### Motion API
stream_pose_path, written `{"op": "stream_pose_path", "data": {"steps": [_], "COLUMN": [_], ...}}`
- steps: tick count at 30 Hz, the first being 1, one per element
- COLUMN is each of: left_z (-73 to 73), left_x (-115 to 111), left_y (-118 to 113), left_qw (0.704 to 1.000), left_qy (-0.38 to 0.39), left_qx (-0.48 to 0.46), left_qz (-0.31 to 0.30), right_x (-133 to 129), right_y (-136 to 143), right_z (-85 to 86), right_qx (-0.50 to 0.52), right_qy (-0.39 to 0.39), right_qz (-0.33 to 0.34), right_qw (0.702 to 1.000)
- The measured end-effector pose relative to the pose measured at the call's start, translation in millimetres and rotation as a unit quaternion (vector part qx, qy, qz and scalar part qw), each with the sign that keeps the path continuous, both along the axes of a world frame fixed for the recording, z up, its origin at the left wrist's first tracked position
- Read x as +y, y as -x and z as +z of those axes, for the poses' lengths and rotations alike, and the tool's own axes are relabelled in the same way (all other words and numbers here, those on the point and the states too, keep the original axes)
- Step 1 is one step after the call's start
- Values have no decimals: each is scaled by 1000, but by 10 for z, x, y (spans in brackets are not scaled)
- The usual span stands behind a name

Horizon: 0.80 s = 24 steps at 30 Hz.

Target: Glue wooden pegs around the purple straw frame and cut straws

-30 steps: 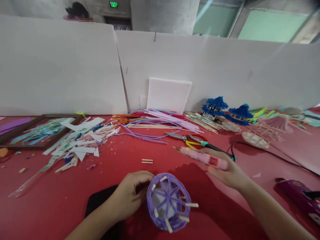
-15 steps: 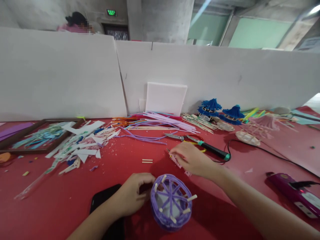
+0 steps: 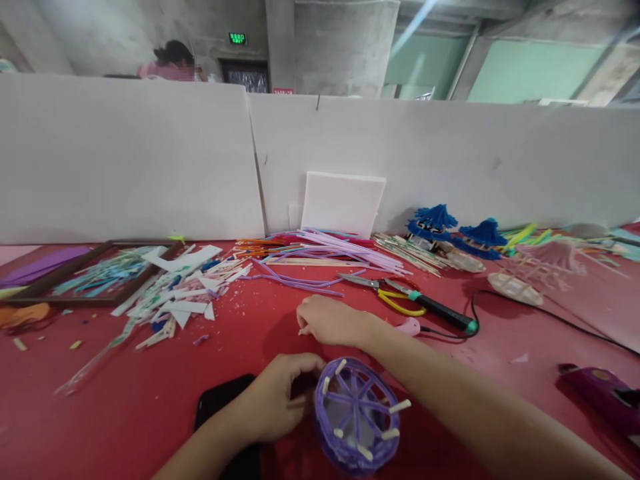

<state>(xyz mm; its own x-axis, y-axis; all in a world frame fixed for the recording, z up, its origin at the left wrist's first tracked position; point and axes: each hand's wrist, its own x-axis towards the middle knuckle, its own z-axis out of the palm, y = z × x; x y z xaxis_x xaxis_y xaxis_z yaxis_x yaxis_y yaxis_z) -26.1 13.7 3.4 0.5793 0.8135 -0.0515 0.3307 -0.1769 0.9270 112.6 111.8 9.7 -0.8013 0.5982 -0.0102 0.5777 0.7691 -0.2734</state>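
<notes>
My left hand (image 3: 280,397) curves against the left side of the basket (image 3: 356,403), near me, its grip hidden. My right hand (image 3: 325,321) is bunched just beyond; whether it pinches anything I can't tell. I judge this a pick-up, calling for light fingers.

A phone (image 3: 224,395) (flat) obstructs the left hand (image 3: 281,395) leftward.

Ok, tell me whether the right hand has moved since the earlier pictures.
Yes: the right hand went left, relative to the white board standing behind.
</notes>
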Motion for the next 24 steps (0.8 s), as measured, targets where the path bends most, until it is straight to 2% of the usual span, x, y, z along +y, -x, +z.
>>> {"op": "stream_pose_path", "data": {"steps": [6, 10, 11, 14, 16, 18, 21, 24], "left_z": [8, -31, -40, -60, -70, -76, -79, -79], "left_x": [-2, 22, 26, 31, 31, 30, 27, 31], "left_y": [-2, 24, 30, 36, 29, 19, 4, -9], "left_qw": [1000, 999, 999, 999, 999, 998, 997, 997], "left_qy": [19, 7, 1, 1, 12, 18, 10, 1], "left_qx": [7, 32, 34, 12, -5, -9, -8, -24], "left_qz": [3, 17, 25, 44, 53, 64, 78, 73], "right_x": [9, -140, -197, -368, -455, -515, -571, -610], "right_y": [-80, -266, -329, -522, -629, -708, -774, -797], "right_z": [68, 142, 152, 138, 103, 71, 54, 72], "right_qx": [56, 148, 187, 342, 401, 440, 468, 464], "right_qy": [35, 48, 64, 181, 238, 258, 264, 263], "right_qz": [0, 4, -2, -59, -88, -101, -98, -84], "right_qw": [998, 988, 980, 920, 880, 854, 837, 842]}}
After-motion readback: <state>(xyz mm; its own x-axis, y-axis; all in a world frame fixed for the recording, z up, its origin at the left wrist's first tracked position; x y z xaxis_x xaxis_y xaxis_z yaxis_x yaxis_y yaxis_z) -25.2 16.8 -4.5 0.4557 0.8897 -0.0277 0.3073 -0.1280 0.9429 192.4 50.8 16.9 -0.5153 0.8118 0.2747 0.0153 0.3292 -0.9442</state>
